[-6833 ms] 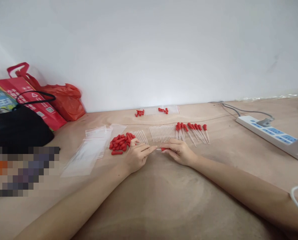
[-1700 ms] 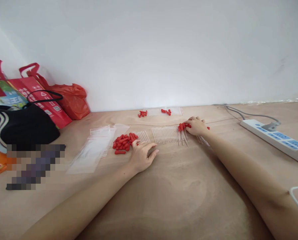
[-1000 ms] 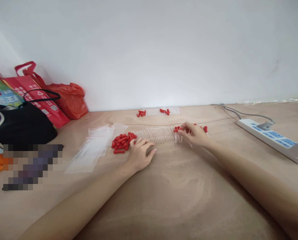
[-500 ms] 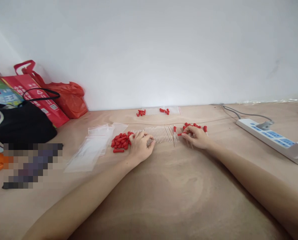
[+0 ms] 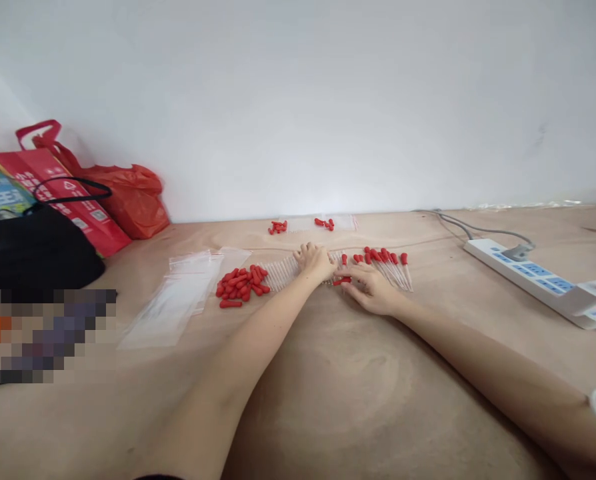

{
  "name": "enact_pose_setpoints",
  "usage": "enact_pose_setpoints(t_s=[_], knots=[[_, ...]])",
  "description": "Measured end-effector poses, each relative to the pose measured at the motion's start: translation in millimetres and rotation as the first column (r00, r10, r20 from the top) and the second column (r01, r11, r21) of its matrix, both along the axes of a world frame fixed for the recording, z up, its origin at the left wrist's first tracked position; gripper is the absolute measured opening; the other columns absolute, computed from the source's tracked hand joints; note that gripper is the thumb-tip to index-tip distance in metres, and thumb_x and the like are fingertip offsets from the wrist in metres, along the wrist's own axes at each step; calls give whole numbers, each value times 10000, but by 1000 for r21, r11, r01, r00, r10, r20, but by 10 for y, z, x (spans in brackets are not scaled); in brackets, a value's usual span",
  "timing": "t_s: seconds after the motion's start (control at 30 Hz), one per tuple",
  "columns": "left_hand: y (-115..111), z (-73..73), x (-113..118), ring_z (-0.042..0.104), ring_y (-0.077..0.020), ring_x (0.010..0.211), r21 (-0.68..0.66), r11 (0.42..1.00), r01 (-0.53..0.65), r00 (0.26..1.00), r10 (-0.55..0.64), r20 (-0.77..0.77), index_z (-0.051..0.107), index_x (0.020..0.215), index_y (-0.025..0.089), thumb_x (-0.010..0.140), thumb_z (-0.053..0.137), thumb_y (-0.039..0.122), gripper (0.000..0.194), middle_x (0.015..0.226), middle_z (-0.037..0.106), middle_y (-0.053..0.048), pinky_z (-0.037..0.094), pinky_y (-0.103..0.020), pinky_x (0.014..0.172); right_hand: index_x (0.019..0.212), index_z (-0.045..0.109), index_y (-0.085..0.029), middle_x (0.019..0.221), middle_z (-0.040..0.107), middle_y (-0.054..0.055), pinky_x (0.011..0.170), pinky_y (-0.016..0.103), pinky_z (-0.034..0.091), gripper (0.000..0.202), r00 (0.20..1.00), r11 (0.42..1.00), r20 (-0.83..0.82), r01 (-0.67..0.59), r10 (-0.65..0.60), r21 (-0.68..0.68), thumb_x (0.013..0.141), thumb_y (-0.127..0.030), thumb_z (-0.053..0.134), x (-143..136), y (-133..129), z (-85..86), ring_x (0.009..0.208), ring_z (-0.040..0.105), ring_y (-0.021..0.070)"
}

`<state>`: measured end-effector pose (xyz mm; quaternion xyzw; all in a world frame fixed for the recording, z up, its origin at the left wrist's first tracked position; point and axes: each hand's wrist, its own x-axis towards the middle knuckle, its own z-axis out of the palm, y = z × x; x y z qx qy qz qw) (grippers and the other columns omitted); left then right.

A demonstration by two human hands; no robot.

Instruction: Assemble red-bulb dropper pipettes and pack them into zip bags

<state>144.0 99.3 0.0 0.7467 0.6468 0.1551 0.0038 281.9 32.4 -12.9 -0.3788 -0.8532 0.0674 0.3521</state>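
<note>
My left hand is over the row of thin clear tubes, its fingers bent and apart; what its fingertips touch is hidden. Just right of it, my right hand is at the row's right part, thumb and fingers around a red rubber bulb. A pile of red bulbs lies at the row's left end. Behind my right hand, several tubes fitted with red bulbs lie side by side. One more capped tube shows between the hands.
Clear plastic bags lie to the left. Two small groups of red bulbs and a clear bag rest near the wall. A white power strip is on the right. Red bags and a black bag stand at the far left.
My left hand has moved right, from the bulb pile to the middle of the tubes. My right hand has shifted slightly left and down, uncovering the capped tubes. The view has shifted slightly.
</note>
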Motion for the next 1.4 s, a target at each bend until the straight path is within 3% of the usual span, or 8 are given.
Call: enact_pose_setpoints(t_s=[0.23, 0.6, 0.73, 0.87, 0.97, 1.07, 1.23, 1.4], knots=[[17, 59, 79, 348, -299, 1057, -15, 1000, 15, 996, -17, -86, 636, 910, 154, 677, 530, 384, 344, 1090, 507, -133, 204, -445, 895, 879, 532, -174, 769, 564, 50, 669, 283, 397, 205, 1000, 1000, 28, 10, -10, -15, 772, -113, 369, 15, 7, 5, 724, 503, 163], [52, 119, 172, 398, -330, 1023, -36, 999, -11, 1000, 10, -22, 651, 833, 130, 723, 493, 381, 316, 1029, 559, -173, 290, -457, 817, 796, 488, -192, 785, 526, 46, 608, 272, 402, 145, 938, 939, -31, 343, -344, -18, 661, -229, 524, -53, 37, -109, 633, 496, 151], [-57, 240, -48, 428, -321, 1007, -10, 1000, 23, 998, -23, 55, 645, 725, 168, 776, 433, 400, 318, 994, 581, -127, 352, -434, 768, 795, 471, -192, 826, 530, 57, 599, 284, 394, 159, 898, 897, 25, 441, -440, -38, 639, -191, 499, -136, 77, -119, 608, 487, 147], [-403, 306, -482, 408, -246, 1056, 79, 986, 145, 984, -152, 92, 608, 657, 194, 778, 464, 310, 221, 1071, 549, -49, 341, -376, 849, 784, 465, -186, 826, 538, 77, 593, 279, 382, 197, 874, 875, 61, 484, -483, -7, 604, -106, 450, -147, 120, -119, 669, 500, 174], [-690, 248, -829, 443, -211, 1001, 308, 894, 326, 923, -371, 99, 542, 673, 171, 785, 458, 247, 159, 1020, 555, -69, 340, -344, 852, 777, 463, -185, 791, 546, 72, 588, 278, 379, 204, 871, 872, 42, 489, -489, 3, 594, -97, 443, -96, 135, -88, 680, 505, 183], [-879, 133, -1066, 488, -196, 921, 371, 828, 420, 891, -454, 5, 499, 733, 174, 807, 418, 225, 121, 928, 587, -59, 329, -345, 810, 743, 462, -189, 754, 560, 62, 592, 274, 380, 157, 877, 877, -12, 480, -480, 16, 613, -103, 440, -18, 141, -39, 683, 512, 182], [-963, -17, -1170, 542, -157, 671, 350, 809, 471, 877, -471, -94, 475, 765, 180, 846, 343, 220, 160, 699, 606, -16, 301, -357, 775, 733, 473, -201, 700, 578, 45, 587, 280, 375, 133, 864, 864, -47, 503, -501, 29, 637, -115, 440, 87, 138, -25, 642, 515, 179], [-962, -54, -1156, 558, -138, 610, 374, 793, 481, 873, -474, -118, 506, 798, 180, 870, 311, 201, 210, 678, 634, -8, 286, -348, 794, 723, 481, -206, 702, 573, 39, 619, 297, 385, 81, 859, 859, -72, 510, -507, 33, 675, -149, 449, 117, 140, -74, 627, 511, 169]])
